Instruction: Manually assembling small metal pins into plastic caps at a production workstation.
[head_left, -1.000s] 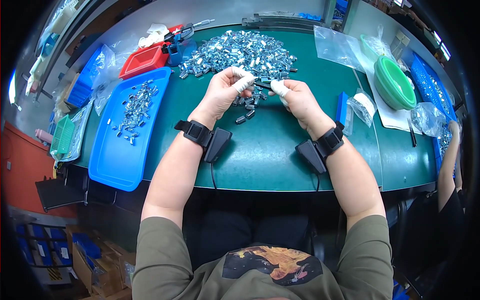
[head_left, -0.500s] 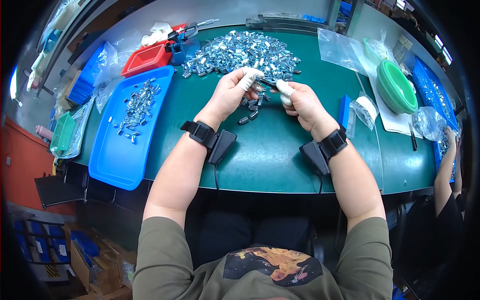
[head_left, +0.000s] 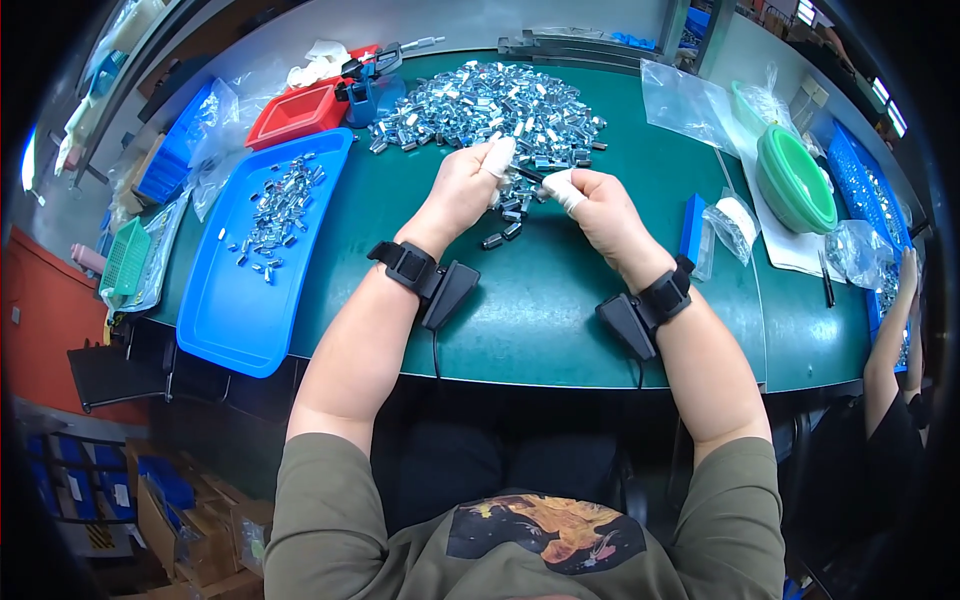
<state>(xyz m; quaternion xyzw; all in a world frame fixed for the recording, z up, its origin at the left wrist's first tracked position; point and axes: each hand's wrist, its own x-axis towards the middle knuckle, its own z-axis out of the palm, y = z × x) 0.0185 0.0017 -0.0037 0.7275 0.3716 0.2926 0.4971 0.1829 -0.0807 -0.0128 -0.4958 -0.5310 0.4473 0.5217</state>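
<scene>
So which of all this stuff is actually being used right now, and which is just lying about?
In use:
- left hand and right hand, holding a small dark part between them
- pile of small metal parts
- blue tray with some parts

Lying about:
- red bin
- green bowls
- clear plastic bags

What the left hand (head_left: 462, 185) and right hand (head_left: 600, 205) pinch between their covered fingertips is too small to make out. The metal pieces in the pile (head_left: 495, 105) blur together. At the right edge, a co-worker's arm (head_left: 893, 335) is cut off by the dark rim.
</scene>
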